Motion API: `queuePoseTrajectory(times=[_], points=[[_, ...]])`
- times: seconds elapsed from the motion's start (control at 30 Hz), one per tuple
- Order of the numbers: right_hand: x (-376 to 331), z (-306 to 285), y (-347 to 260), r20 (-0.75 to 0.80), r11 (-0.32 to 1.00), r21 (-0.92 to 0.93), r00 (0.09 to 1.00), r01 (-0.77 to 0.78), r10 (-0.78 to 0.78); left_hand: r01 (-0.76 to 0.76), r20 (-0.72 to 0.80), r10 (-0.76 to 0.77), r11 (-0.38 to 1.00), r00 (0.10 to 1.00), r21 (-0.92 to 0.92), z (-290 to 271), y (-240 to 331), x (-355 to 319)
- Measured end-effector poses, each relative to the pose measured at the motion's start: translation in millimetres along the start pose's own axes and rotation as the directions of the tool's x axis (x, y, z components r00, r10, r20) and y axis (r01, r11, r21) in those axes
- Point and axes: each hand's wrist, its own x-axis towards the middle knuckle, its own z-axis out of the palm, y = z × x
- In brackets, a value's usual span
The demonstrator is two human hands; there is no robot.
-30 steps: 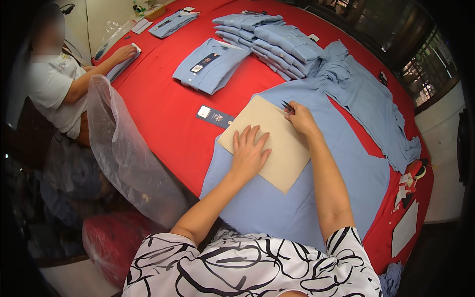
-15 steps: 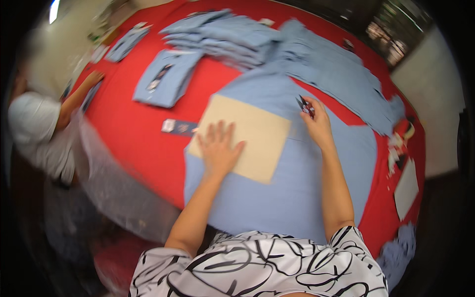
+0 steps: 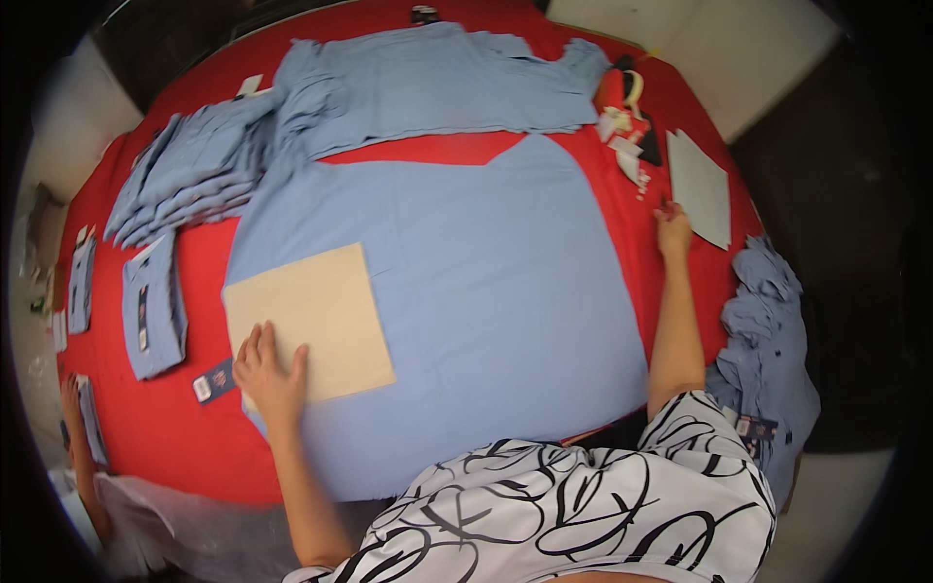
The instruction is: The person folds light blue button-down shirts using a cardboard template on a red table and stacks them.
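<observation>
My left hand point(image 3: 269, 372) lies with fingers spread on a beige cardboard sheet point(image 3: 335, 316). The sheet rests on the left part of a light blue shirt point(image 3: 505, 291), spread out on the red-covered table. A dark blue hang tag point(image 3: 216, 380) with a white label sticks out beside my left fingers. Stretched out to the right past the shirt, my right hand point(image 3: 673, 236) has its fingers closed around small thread snips point(image 3: 666, 206); only a dark, reddish tip of them shows, blurred. Just right of that hand is a stack of white card sheets point(image 3: 702, 189).
Folded blue shirts point(image 3: 199, 175) are piled at far left, a packed one point(image 3: 155, 306) nearer. More shirts point(image 3: 389, 92) lie across the back. Tape and scraps point(image 3: 627, 121) sit at far right; crumpled shirts point(image 3: 768, 330) hang at the right edge. A co-worker's arm point(image 3: 78, 437) reaches in from the left.
My view has turned to the right. My right hand has moved from above the shirt to the table's right side with the snips. My left hand stays on the cardboard.
</observation>
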Motion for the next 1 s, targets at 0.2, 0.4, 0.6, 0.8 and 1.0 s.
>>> queuePoseTrajectory(times=[0.2,0.4,0.6,0.8,1.0], points=[[24.2,0.0,-109.3,0.039,0.999,-0.035,0.999,0.040,-0.039,0.004,-0.111,-0.005,1.000,0.994,-0.015,9.6,-12.1,-1.5],[-65.5,42.3,-385.7,0.189,0.463,0.783,0.552,0.414,-0.812,0.025,-0.117,-0.031,0.998,0.993,-0.059,4.9,-16.7,-1.5],[-144.4,78.4,-535.4,0.335,0.690,0.435,0.608,0.578,-0.720,0.023,-0.139,-0.037,0.995,0.990,-0.098,7.0,-10.1,5.5],[-204.9,-81.4,-534.5,0.208,0.160,0.963,-0.221,0.215,-0.953,-0.036,-0.296,-0.032,0.974,0.955,-0.222,30.6,-36.9,-19.9],[-279.3,26.8,-520.4,0.109,0.163,0.830,0.132,0.533,-0.985,-0.001,-0.289,-0.047,0.987,0.956,-0.162,44.5,-45.4,-2.1]])
